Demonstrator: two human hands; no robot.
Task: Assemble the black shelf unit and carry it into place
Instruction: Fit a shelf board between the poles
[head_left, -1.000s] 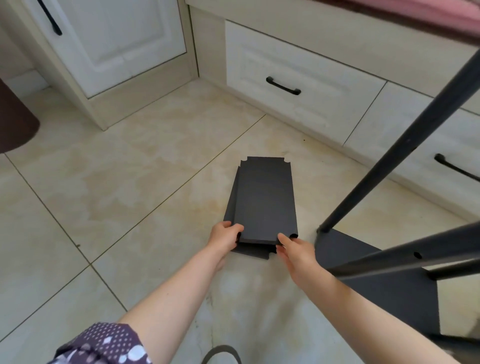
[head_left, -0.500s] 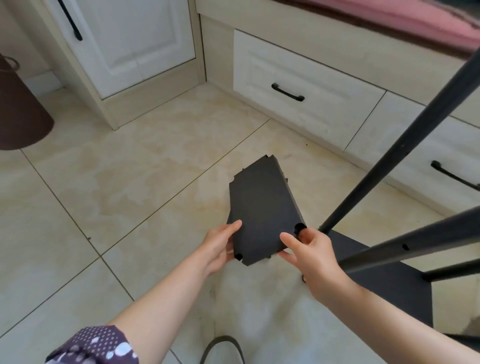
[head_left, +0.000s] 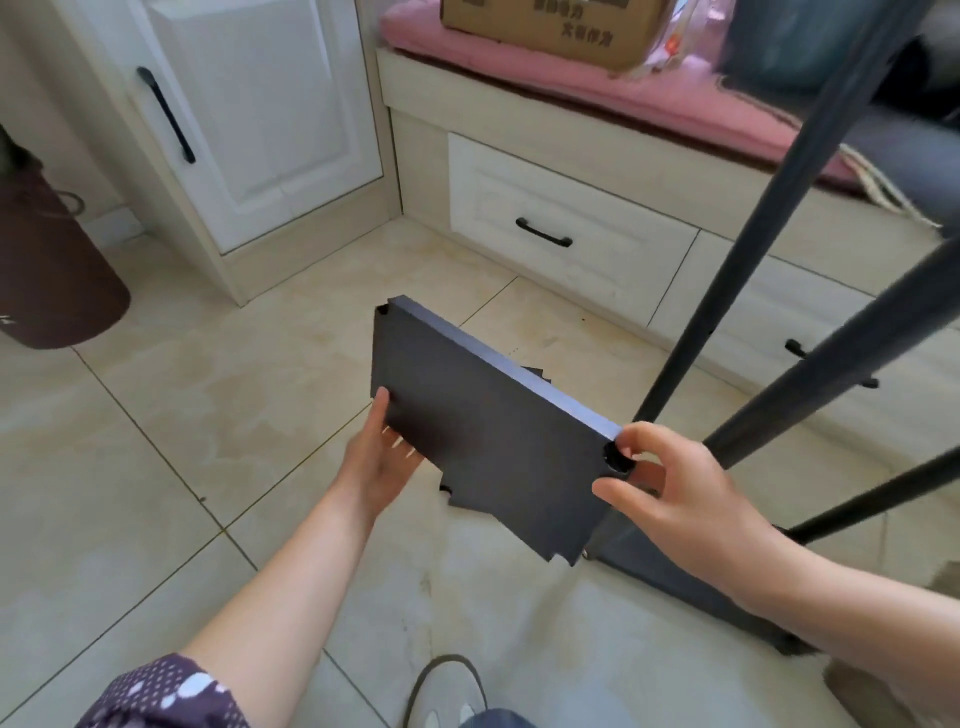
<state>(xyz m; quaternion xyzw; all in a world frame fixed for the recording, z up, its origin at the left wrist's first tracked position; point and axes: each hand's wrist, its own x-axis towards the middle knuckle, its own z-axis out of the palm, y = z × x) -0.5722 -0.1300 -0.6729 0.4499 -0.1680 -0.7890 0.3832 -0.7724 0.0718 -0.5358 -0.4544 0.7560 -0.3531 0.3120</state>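
Observation:
A black shelf board (head_left: 483, 426) with notched corners is raised off the floor and tilted on edge. My left hand (head_left: 379, 462) holds its left edge, thumb on the front face and fingers behind. My right hand (head_left: 670, 488) pinches the right corner beside a round notch. A second black board (head_left: 467, 501) lies on the tiles under it, mostly hidden. On the right stands the partly built black frame: slanting metal poles (head_left: 769, 223) rising from a black base shelf (head_left: 691, 587) on the floor.
A bench with white drawers (head_left: 561, 239) and a pink cushion (head_left: 571, 78) runs along the back, a cardboard box (head_left: 545, 21) on top. A white cupboard door (head_left: 249, 104) stands at the left, a dark brown bin (head_left: 47, 270) beside it. My shoe (head_left: 447, 691) shows at the bottom.
The top board has been lifted off the stack on the floor and turned up on edge, higher and closer to me. The view has tilted upward.

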